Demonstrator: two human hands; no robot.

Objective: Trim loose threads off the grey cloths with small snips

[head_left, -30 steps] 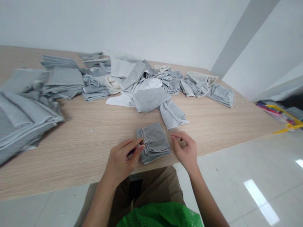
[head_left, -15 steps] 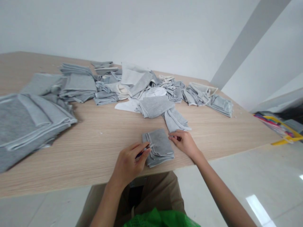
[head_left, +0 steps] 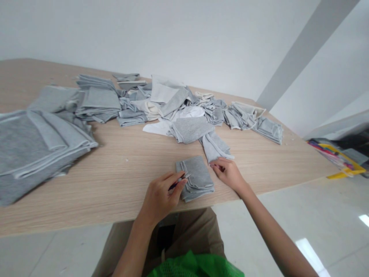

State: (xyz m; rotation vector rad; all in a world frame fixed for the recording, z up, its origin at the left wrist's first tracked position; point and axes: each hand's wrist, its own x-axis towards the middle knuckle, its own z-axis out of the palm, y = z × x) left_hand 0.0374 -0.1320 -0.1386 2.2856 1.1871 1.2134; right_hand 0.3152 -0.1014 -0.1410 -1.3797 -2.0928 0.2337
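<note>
Left hand (head_left: 161, 194): pinching a small pointed tool (head_left: 173, 186), dark handle, metal tip, between thumb and fingers, grip narrow. Exact tool type too small to tell. Tip lies over the left part of the folded grey cloth (head_left: 200, 172); cannot tell if it touches the fabric. That cloth sits flat near the front edge of the desk (head_left: 121, 184), between the 2 hands, several layers showing along its near and left sides.

Right hand (head_left: 229, 173): just right of the folded cloth, low at the desk, fingers curled, thumb and fingertips close together, opening narrow. Fingertips are by the near end of the light grey strip (head_left: 215, 148); cannot tell whether they hold it or anything else.

Strip runs back under or against the heathered grey piece (head_left: 191, 129), with a white piece (head_left: 155, 128) poking out on its left. Behind: a loose heap of grey and cream fabric.

Left side: large grey cloth pile (head_left: 23, 142), edges layered; behind it a neater folded stack (head_left: 102, 98). Right side: crumpled grey pieces (head_left: 238, 115) next to a flat grey stack (head_left: 268, 129).

Far right, beyond the desk: yellow tray (head_left: 356, 168), coloured items inside, blurred. Brown trousers (head_left: 198, 231) and green mesh fabric (head_left: 196, 265) at bottom.
</note>
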